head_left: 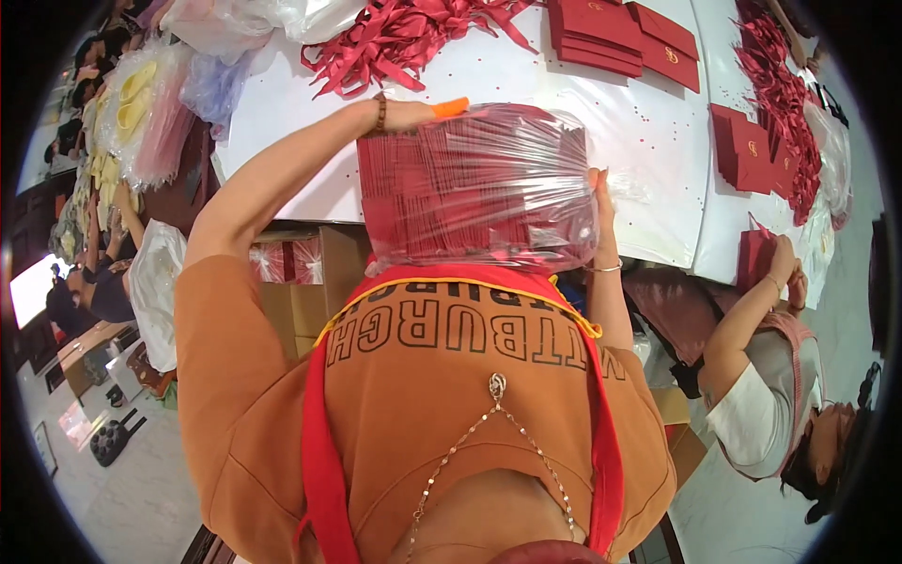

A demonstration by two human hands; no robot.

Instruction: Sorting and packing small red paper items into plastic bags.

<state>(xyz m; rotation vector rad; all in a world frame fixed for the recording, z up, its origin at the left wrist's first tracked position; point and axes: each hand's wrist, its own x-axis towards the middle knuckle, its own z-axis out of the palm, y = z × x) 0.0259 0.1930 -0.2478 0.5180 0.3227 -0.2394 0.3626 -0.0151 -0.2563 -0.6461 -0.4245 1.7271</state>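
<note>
Left hand: left hand lies flat against the far left side of the clear plastic-wrapped bundle of dark red cards, fingers pressed to the wrap, an orange cover on one fingertip; a beaded bracelet sits on that wrist.
Right hand: right hand presses the bundle's right side, palm and fingers against the plastic, with a thin bangle on the wrist.
Grip: both hands clamp the bundle between them.
Bundle: held up in front of the chest, above the near edge of the white-covered table; its lower side is close to the orange sweatshirt with the red apron straps.
On the table: a loose heap of red ribbons lies at the far side, stacks of flat dark red envelopes beside it, more red envelopes to the right, and small red specks are scattered over the cloth.
Left of the table: bulging clear plastic bags of pale yellow and pink goods.
Below the table edge: brown cardboard boxes.
Right: another person's hands hold a red envelope at the table's edge.
</note>
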